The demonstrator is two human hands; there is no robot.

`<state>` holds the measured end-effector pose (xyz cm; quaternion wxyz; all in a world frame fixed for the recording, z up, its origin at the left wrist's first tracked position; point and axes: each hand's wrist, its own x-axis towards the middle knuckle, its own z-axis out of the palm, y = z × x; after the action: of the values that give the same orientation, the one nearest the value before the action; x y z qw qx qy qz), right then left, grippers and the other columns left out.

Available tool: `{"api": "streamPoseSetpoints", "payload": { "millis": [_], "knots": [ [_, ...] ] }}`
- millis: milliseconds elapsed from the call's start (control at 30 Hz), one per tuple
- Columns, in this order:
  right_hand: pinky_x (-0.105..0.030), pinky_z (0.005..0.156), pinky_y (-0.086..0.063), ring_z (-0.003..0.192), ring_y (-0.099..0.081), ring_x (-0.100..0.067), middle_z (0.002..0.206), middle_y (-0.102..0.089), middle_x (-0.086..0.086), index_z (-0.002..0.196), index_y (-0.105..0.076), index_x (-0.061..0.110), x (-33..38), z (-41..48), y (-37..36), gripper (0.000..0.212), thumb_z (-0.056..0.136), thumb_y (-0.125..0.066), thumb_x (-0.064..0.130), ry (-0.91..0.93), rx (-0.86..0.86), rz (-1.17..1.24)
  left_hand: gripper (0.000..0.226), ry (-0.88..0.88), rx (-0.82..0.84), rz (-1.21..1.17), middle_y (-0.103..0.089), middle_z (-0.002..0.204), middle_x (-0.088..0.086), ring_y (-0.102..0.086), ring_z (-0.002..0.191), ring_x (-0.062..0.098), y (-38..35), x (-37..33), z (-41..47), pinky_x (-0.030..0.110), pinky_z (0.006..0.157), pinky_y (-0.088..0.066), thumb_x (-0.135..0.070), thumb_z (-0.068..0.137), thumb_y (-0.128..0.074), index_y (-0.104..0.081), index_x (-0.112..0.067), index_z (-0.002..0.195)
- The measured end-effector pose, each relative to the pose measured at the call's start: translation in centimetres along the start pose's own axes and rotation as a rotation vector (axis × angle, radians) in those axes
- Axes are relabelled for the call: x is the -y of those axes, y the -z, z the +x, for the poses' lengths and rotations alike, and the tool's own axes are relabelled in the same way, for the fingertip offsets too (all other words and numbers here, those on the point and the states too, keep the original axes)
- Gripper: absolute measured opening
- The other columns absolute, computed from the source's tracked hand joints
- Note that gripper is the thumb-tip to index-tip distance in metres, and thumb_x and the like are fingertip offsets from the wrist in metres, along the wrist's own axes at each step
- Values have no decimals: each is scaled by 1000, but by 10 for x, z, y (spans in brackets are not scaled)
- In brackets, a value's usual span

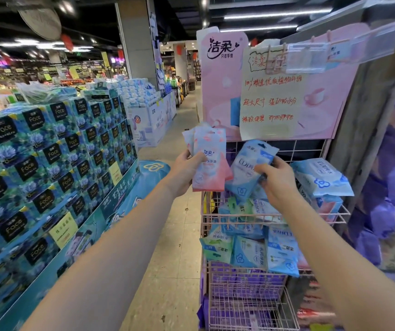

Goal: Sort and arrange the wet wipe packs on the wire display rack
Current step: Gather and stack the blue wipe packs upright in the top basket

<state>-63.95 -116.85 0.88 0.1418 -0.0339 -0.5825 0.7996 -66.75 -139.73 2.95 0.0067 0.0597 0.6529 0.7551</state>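
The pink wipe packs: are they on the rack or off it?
Off. The left hand grips the pink wipe packs in the air; none rests on the wire rack.

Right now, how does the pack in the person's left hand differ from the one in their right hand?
The pink pack in the left hand fades from white to pink; the blue pack in the right hand is pale blue. The pink pack stands nearly upright; the blue pack tilts. More packs show behind the pink pack; the blue pack looks single. Both are flat pouches.
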Motion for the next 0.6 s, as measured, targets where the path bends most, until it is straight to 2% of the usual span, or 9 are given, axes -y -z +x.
{"api": "streamPoseSetpoints", "payload": {
  "millis": [67,133,267,333,400,467,567,600],
  "knots": [
    [-39,76,-58,88,-70,-27,104,-72,-12,108,-67,9,9,5,7,34,87,-54,-15,48,-1,43,23,1,-12,82,-72,102,8,-70,89,25,-11,-1,-2,40,77,-57,-10,91,-61,-61,-10,113],
    [-42,80,-59,91,-71,-28,107,-73,-13,117,-65,8,14,9,12,39,88,-51,-13,55,-7,50,18,-7,-32,184,-66,100,4,-63,94,22,-20,0,-2,36,78,-51,-16,90,-60,-60,-13,108],
    [-47,89,-57,97,-71,-30,110,-74,-13,117,-67,10,12,8,15,40,89,-48,-12,43,34,-10,34,-6,-80,278,-62,105,0,-59,102,20,-32,9,-3,33,80,-47,-27,89,-60,-56,-9,117],
    [-49,91,-55,94,-71,-29,104,-75,-10,108,-70,14,8,6,12,38,90,-48,-12,40,39,-38,45,-6,-77,302,-59,126,2,-54,122,22,-38,14,-6,34,94,-43,-28,95,-55,-49,-6,134],
    [-50,92,-54,96,-70,-31,108,-74,-13,115,-67,9,4,4,7,38,91,-48,-12,11,60,-48,55,7,-102,299,-40,157,6,-39,144,22,-45,22,-7,30,108,-33,-25,103,-44,-33,-6,153],
    [-49,91,-56,99,-70,-32,116,-71,-16,126,-61,5,-3,3,2,38,94,-48,-10,-29,85,-57,57,-11,-93,287,-23,168,6,-26,152,20,-53,29,-8,16,102,-21,-24,107,-37,-22,-5,159],
    [-44,83,-58,96,-71,-28,113,-71,-13,127,-59,7,-11,0,-7,36,96,-48,-8,-59,129,-49,58,-34,-42,300,-23,168,3,-24,154,19,-66,22,-28,2,76,-17,-30,110,-34,-19,-3,160],
    [-41,79,-58,93,-72,-26,109,-72,-10,127,-58,8,-12,0,-8,37,95,-50,-8,-63,136,-49,59,-39,-46,299,-24,168,4,-24,154,20,-65,23,-27,2,78,-18,-29,110,-37,-20,-3,159]
  ]
}}
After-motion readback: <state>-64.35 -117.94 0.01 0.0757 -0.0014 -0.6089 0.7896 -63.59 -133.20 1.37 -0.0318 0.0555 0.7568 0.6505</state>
